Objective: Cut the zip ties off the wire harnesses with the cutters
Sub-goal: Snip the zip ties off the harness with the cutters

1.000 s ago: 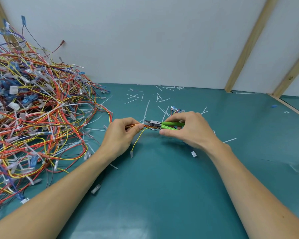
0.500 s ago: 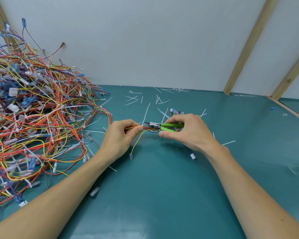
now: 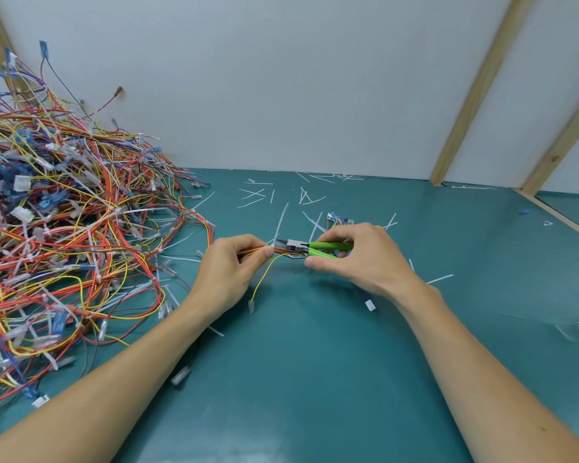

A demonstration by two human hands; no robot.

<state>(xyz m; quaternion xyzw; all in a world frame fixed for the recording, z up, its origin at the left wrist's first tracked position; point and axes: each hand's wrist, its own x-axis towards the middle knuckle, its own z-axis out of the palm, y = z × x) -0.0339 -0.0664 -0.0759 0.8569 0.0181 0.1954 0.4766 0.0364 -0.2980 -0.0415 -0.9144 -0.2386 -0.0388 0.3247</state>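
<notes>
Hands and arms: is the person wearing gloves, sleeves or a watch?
No. The left hand and right hand are bare, without gloves or rings showing. Both forearms are bare too, with no sleeves, watch or bracelet in view.

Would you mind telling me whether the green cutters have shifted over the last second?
No. The cutters stay just in front of the cut zip ties on the mat, gripped by the right hand.

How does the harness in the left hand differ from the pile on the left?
The held harness is one thin bundle, pinched off the table by the left hand at the cutters; the pile is a big tangled heap lying loose. Both have red, orange and yellow wires.
</notes>
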